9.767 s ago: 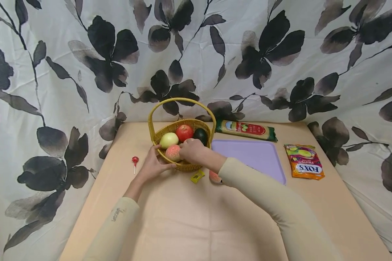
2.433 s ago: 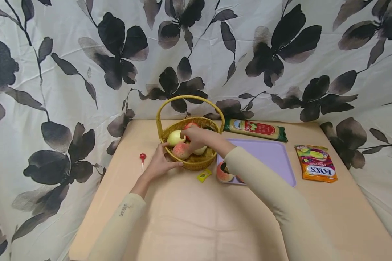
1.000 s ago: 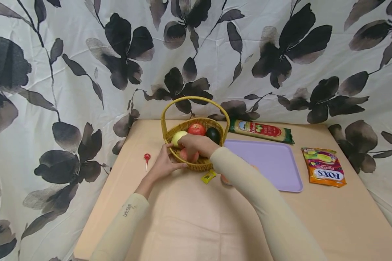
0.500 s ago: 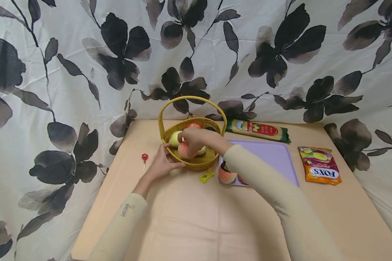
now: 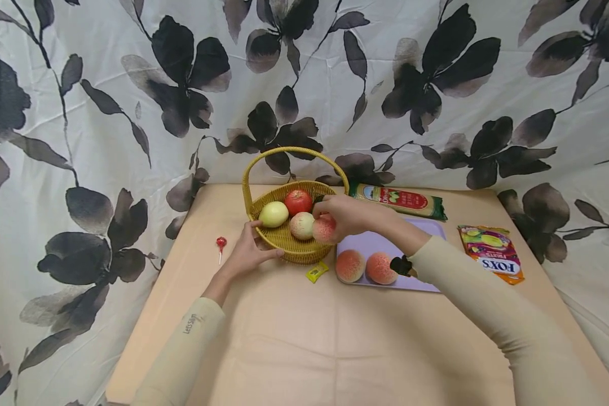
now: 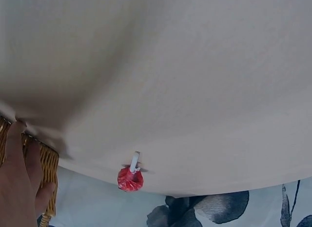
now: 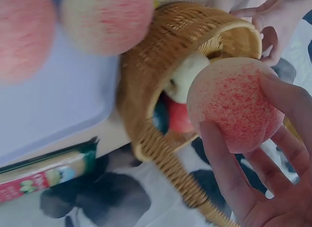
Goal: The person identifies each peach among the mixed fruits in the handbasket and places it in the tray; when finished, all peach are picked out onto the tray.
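Observation:
My right hand (image 5: 352, 214) holds a pink-speckled peach (image 5: 324, 229) at the right rim of the yellow wicker basket (image 5: 304, 256). The right wrist view shows its thumb and fingers around this peach (image 7: 236, 105). At the basket's left front, my left hand (image 5: 246, 248) grips the side, fingers at the rim and thumb low on the front. Inside lie a yellow-green round fruit (image 5: 273, 214), a red pomegranate (image 5: 298, 202) and a pale speckled fruit (image 5: 301, 225); a dark fruit is mostly hidden behind my right hand. Two peaches (image 5: 350, 266) sit on the purple tray (image 5: 421, 285).
A red lollipop (image 5: 221, 242) lies left of the basket, a small yellow wrapped candy (image 5: 317, 272) before it. Behind the tray is a green-ended pasta packet (image 5: 401, 200). An orange-purple FOX'S candy bag (image 5: 492, 254) lies at the right. Floral cloth (image 5: 304, 84) hangs behind the table.
My right hand has moved right with the peach, from the basket's left front to its right rim. The pale fruit and pomegranate are uncovered. My left hand stays at the basket.

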Available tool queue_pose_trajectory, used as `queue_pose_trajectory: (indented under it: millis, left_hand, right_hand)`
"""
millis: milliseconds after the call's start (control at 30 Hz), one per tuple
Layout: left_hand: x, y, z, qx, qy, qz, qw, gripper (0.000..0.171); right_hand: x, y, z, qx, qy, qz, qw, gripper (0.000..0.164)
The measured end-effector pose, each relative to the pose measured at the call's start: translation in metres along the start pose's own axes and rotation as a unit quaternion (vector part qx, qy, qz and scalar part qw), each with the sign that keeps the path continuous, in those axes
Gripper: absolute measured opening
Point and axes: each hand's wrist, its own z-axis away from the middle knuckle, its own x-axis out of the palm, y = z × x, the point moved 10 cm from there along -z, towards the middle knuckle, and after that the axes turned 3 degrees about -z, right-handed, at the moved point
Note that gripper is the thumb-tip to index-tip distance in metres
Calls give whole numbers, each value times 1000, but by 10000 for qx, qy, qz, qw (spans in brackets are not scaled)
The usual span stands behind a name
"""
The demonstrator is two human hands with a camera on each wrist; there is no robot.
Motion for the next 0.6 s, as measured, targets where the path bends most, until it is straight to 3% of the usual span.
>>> queue_pose_trajectory:
  millis: [367, 600]
  left_hand:
    - [1, -3, 1, -68, -86, 58, 9999, 111]
    - [-3, -1, 0, -47, -117, -54, 9999, 111]
  right_hand:
    - [-4, 61, 85, 752, 561, -157, 9955, 53]
    - [5, 90, 122, 905, 782, -178, 9927, 53]
